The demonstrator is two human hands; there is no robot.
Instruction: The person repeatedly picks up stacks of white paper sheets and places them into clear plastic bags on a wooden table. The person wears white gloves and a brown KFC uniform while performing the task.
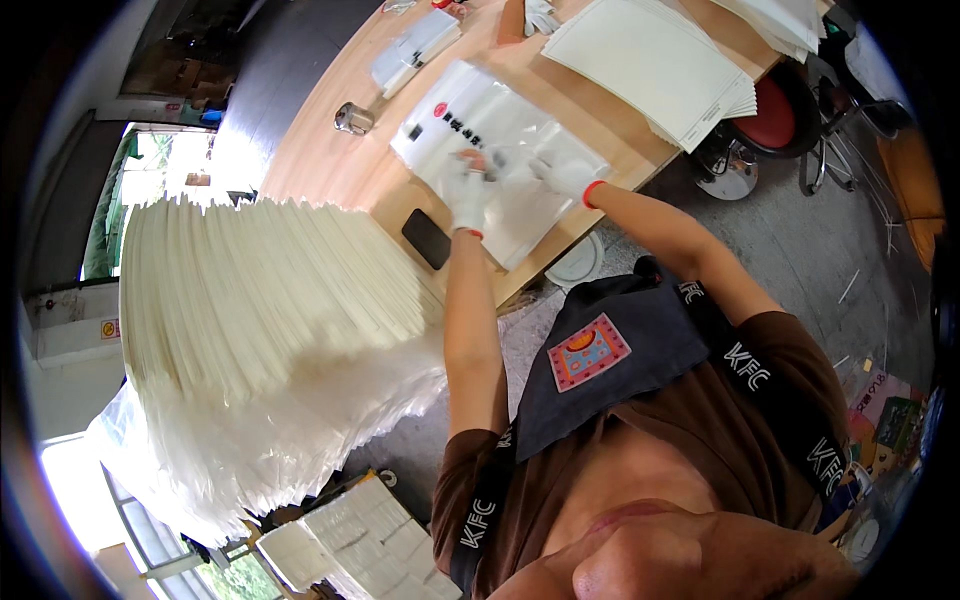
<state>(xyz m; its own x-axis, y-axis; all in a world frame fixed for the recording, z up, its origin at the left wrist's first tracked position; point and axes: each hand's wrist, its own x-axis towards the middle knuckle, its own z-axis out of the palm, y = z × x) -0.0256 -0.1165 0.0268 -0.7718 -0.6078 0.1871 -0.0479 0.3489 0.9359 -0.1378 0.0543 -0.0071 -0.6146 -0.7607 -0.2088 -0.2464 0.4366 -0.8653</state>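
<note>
Both my hands wear white gloves and rest on a stack of clear plastic bags (480,125) lying on the wooden table (330,165). My left hand (466,192) presses the near part of the top bag with fingers curled. My right hand (562,174) pinches the bag's film a little to the right. The bags carry a red mark and dark print near their far end.
A tall pile of white sheets (270,290) rises at my left. A black phone (426,238) lies by the table edge. A stack of cream sheets (655,65) sits far right, a metal cup (353,118) far left, a red stool (770,115) beyond the table.
</note>
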